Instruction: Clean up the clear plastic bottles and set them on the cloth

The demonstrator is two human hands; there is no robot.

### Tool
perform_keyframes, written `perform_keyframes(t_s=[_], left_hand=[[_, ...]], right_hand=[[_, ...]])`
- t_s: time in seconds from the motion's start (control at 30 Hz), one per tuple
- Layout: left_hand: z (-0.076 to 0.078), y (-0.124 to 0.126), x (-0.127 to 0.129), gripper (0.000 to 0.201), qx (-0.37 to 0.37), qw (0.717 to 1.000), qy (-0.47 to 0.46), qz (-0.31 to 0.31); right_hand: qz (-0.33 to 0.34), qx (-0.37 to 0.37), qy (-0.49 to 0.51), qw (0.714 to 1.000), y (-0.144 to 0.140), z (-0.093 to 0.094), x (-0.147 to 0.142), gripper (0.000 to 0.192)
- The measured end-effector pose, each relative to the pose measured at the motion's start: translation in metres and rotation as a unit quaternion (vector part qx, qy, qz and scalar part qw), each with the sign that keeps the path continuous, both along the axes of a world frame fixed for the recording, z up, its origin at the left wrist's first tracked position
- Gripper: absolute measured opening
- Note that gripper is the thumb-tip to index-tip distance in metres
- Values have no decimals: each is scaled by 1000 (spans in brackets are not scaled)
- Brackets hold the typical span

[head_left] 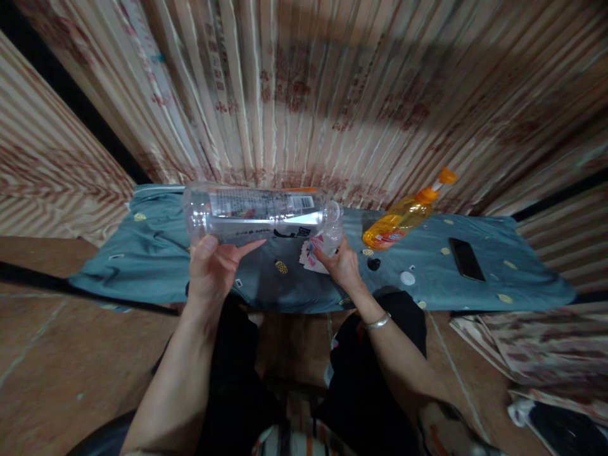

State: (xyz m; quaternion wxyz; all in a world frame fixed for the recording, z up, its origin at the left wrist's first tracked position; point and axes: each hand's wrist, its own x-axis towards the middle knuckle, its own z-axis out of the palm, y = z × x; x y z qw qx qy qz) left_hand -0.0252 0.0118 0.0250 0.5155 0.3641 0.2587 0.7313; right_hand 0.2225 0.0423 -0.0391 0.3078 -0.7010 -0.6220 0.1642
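A large clear plastic bottle (256, 212) with a printed label lies sideways in the air above the cloth. My left hand (213, 263) is closed on its base end, thumb up against the wall and index finger stretched along the underside. At the other end my right hand (342, 263) grips the clear neck part, with its fingers partly hidden behind the plastic. Below that end, a white paper piece with a pink and blue print (311, 256) lies near my right thumb. Whether the thumb touches it, I cannot tell.
On the blue-green cloth (156, 266) a pump bottle of orange liquid (399, 218) leans over to the right. Nearby are a small black cap (373, 264), a white round cap (407, 278) and a dark phone (466, 258). A striped curtain (304, 95) hangs behind.
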Motion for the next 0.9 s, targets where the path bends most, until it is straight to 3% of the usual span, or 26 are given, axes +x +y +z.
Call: perform_keyframes(t_s=[0.57, 0.9], left_hand=[[2, -1, 0, 80, -13, 1000, 3, 1], [-6, 5, -3, 81, 28, 1000, -1, -9]], right_hand=[[2, 5, -4, 1000, 0, -1, 0, 68], [2, -3, 9, 1000, 1, 1, 0, 72]])
